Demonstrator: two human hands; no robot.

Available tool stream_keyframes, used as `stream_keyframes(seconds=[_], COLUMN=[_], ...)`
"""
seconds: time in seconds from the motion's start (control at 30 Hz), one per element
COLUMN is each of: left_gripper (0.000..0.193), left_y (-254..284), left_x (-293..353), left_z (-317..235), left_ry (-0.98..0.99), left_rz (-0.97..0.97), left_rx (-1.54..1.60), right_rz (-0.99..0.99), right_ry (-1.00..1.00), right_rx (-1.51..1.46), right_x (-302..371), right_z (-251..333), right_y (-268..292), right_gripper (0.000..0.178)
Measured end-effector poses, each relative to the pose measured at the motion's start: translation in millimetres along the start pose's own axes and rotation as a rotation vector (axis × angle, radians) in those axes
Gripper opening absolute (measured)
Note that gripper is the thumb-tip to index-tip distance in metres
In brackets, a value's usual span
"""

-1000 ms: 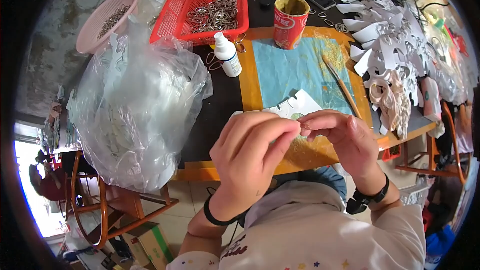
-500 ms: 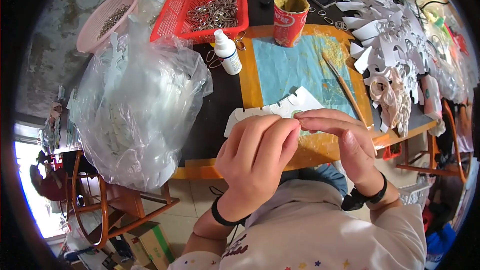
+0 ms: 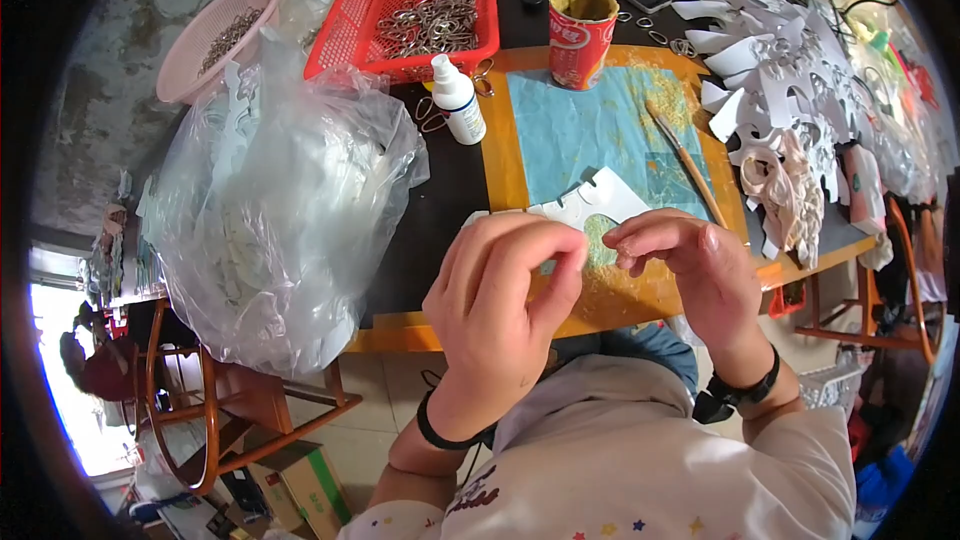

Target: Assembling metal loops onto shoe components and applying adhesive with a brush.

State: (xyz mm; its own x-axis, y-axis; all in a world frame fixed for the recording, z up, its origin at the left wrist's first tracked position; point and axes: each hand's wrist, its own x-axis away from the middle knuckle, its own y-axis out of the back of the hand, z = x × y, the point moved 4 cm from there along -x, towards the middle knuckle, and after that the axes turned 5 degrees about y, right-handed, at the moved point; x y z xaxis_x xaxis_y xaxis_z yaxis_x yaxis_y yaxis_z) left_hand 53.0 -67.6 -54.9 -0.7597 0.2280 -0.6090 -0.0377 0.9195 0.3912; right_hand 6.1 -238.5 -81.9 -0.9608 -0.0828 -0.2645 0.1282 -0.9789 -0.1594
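My left hand (image 3: pixel 505 290) is closed, its fingers curled down and the thumb bent in beside them. What it holds, if anything, is hidden. Opposite it, apart by a small gap, my right hand (image 3: pixel 690 270) has its fingers bent and the tips drawn together; I cannot make out anything in them. Beyond and under both hands lies a white cut sheet (image 3: pixel 608 197) with notches along its far edge and a rounded opening at the near side. It rests on a blue sheet (image 3: pixel 560 130) taped to the table, and my left hand covers part of it.
A red can (image 3: pixel 582 52) stands at the back of the blue sheet, a wooden-handled brush (image 3: pixel 690 165) to its right. Left are a white bottle (image 3: pixel 460 112), a red basket (image 3: pixel 345 35) of metal rings and a large clear bag (image 3: pixel 280 230). White cut pieces (image 3: pixel 770 80) heap up at right.
My hands, whose fingertips met before, have moved apart, the right one to the right. The rounded opening of the white sheet now shows between them.
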Motion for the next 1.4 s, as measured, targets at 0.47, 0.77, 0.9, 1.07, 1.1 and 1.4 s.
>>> stream_keyframes(seconds=[0.47,0.77,0.9,1.07,1.1,1.4], left_gripper=[0.022,0.013,0.011,0.013,0.017,0.021], left_y=[0,-8,-15,-16,-15,-4], left_x=[14,18,16,12,12,13], left_z=[-13,-2,2,12,13,23], left_ry=[-0.278,-0.449,-0.4,-0.229,-0.189,0.035], left_rz=[-0.055,-0.106,-0.151,-0.138,-0.127,-0.074], left_rx=[-0.395,-0.524,-0.6,-0.551,-0.526,-0.123], right_rz=[-0.082,0.028,-0.011,-0.013,-0.01,-0.043], right_ry=[-0.073,0.017,-0.046,-0.035,-0.044,-0.094], right_rx=[-0.035,0.152,0.098,0.106,0.097,0.089], right_x=[1,-1,-2,-4,-4,-4], right_z=[-1,3,-4,-7,-8,-10], right_y=[-11,-12,-16,-20,-21,-19], right_gripper=[0.064,0.051,0.046,0.045,0.046,0.051])
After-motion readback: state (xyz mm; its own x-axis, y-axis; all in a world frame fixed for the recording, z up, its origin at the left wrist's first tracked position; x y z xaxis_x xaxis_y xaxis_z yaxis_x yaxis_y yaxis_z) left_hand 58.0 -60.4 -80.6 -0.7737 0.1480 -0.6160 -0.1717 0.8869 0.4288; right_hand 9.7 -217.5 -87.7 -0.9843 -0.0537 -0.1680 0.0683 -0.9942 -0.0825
